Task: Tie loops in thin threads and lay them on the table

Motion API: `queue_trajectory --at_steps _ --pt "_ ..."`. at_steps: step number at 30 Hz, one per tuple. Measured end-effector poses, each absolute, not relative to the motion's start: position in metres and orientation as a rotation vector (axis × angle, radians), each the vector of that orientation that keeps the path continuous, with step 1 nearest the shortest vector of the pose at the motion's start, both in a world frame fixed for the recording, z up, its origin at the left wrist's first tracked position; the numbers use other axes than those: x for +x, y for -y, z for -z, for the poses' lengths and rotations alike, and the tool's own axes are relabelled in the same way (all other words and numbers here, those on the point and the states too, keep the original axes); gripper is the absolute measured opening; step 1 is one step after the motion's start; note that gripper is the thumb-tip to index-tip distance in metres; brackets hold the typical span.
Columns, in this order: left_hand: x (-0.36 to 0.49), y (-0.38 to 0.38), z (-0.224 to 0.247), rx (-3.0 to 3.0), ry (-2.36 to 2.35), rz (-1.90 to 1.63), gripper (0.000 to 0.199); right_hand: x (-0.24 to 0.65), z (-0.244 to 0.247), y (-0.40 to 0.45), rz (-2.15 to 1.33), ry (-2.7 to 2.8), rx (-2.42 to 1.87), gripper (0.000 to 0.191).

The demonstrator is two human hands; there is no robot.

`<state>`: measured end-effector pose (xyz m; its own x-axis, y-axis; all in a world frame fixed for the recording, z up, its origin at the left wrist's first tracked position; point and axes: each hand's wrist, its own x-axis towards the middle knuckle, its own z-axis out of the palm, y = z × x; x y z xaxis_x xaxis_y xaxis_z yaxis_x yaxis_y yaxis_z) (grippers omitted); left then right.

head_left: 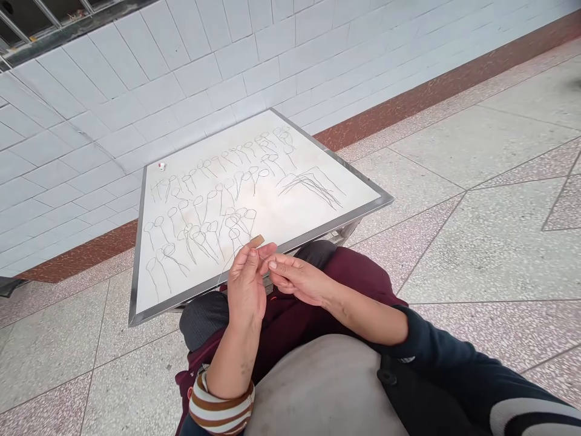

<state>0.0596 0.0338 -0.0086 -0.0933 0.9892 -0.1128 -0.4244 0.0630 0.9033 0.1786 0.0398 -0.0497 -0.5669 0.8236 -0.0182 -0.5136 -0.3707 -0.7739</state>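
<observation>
My left hand (pixel 247 278) and my right hand (pixel 295 277) meet at the near edge of a white table (pixel 290 221) with a grey metal rim. Both pinch a thin wire (pixel 221 276), one end of which trails down left from my left hand. A small tan piece (pixel 256 241) sticks out above the left fingertips; what it is I cannot make out. Several wires bent into loops with two legs (pixel 212 195) lie in rows on the tabletop. To their right rests a bundle of bent wires without loops (pixel 313 184).
A small red and white object (pixel 162 166) lies near the table's far left corner. Behind stands a white tiled wall (pixel 236 66) with a barred opening (pixel 45 15) at upper left. Speckled floor tiles (pixel 490 260) surround the table. My knees are under its near edge.
</observation>
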Motion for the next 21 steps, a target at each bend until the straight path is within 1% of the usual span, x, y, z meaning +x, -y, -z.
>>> queue_trajectory --at_steps 8,16,21 --pt "0.055 -0.031 0.012 0.742 -1.054 -1.404 0.025 0.175 0.048 -0.034 -1.854 1.122 -0.745 0.032" --pt "0.053 -0.032 0.016 0.647 -1.068 -1.44 0.025 0.179 0.044 -0.029 -1.396 1.548 -0.903 0.029" --pt "0.052 -0.033 0.023 0.688 -1.044 -1.53 0.023 0.179 0.05 -0.026 -1.461 1.534 -0.975 0.029"
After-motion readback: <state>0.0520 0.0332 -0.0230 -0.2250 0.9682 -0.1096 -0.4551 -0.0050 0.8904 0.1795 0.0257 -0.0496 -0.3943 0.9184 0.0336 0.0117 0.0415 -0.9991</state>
